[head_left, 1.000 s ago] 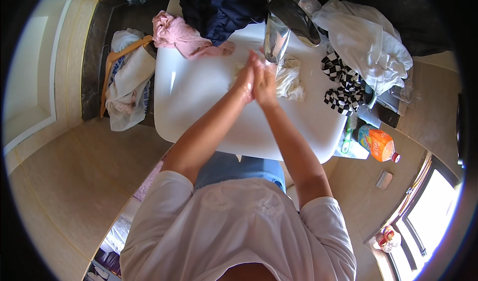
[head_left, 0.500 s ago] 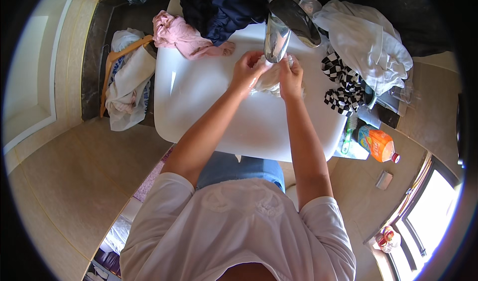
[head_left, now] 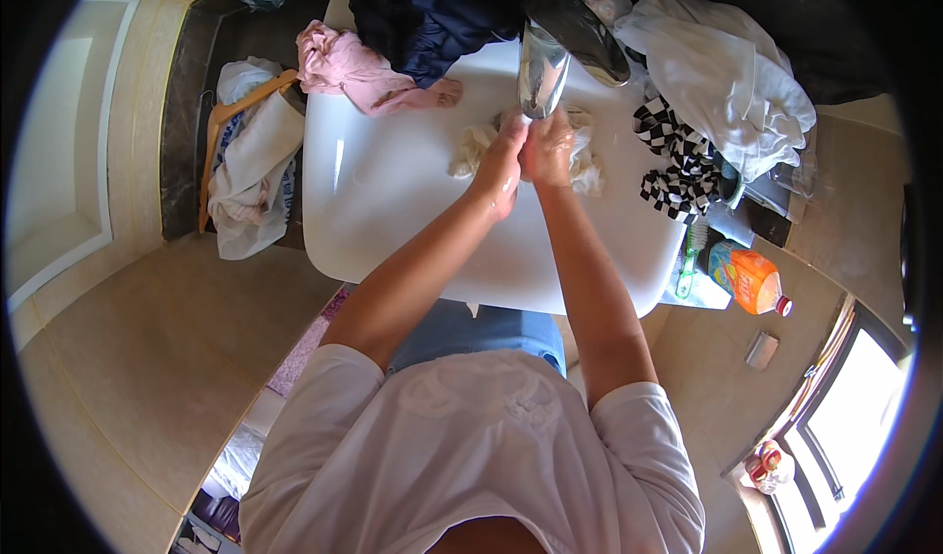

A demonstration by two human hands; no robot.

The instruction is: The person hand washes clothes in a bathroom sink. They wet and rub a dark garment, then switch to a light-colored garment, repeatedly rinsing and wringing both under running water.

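My wet hands meet under a shiny metal tap (head_left: 543, 68) over a white sink (head_left: 393, 220). My left hand (head_left: 503, 168) is seen edge-on and stretched out, its palm side against my right hand; nothing shows in it. The fingers of my right hand (head_left: 550, 153) are hidden behind the tap and the left hand. A crumpled cream-white cloth (head_left: 587, 169) lies in the sink below, showing on both sides of my hands.
Pink clothing (head_left: 368, 73) and dark navy clothing (head_left: 432, 24) lie over the sink's far left rim. At the right are a white garment (head_left: 712, 83), a black-and-white checked cloth (head_left: 678, 189), a green-handled brush (head_left: 688, 269) and an orange bottle (head_left: 748, 277). A wooden hanger (head_left: 218, 132) is at the left.
Both hands have come off the cream-white cloth and moved together under the tap. The cloth now lies spread wider in the sink.
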